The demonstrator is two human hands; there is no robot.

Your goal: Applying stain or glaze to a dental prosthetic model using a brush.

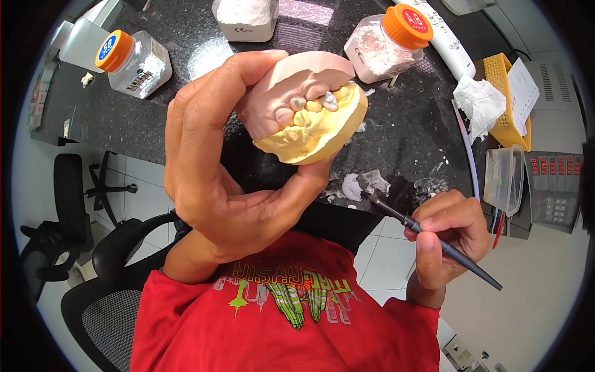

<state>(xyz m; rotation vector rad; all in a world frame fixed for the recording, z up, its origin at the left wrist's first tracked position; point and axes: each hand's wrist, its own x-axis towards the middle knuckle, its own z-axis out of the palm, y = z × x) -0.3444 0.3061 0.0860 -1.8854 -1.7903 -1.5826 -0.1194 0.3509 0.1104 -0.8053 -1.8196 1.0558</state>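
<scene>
Hands at work over a black speckled countertop (421, 133): we see our left hand (217, 180) raised near the centre of the view, clasped around a dental cast (307, 108), thumb propping its yellow lower half from below and fingers curled over the pink upper half. The cast sits at about 1 o'clock from that palm, its teeth turned toward us, one tooth silver-grey and another marked green. Our right hand (449, 239), down at 4 o'clock, pinches a slim dark brush (427, 239) like a pen; the brush tip points toward 10 o'clock and meets a small white dab of paste (352, 186) on the counter edge, just below the cast and apart from it. At 11 o'clock stands a clear jar with an orange lid (133, 62), and at 1 o'clock a second orange-lidded jar (390, 43) holding white powder. A crumpled tissue (480, 105) lies beside a yellow basket (505, 102) at 2 o'clock. Our red shirt (279, 316) fills the bottom of the frame.
</scene>
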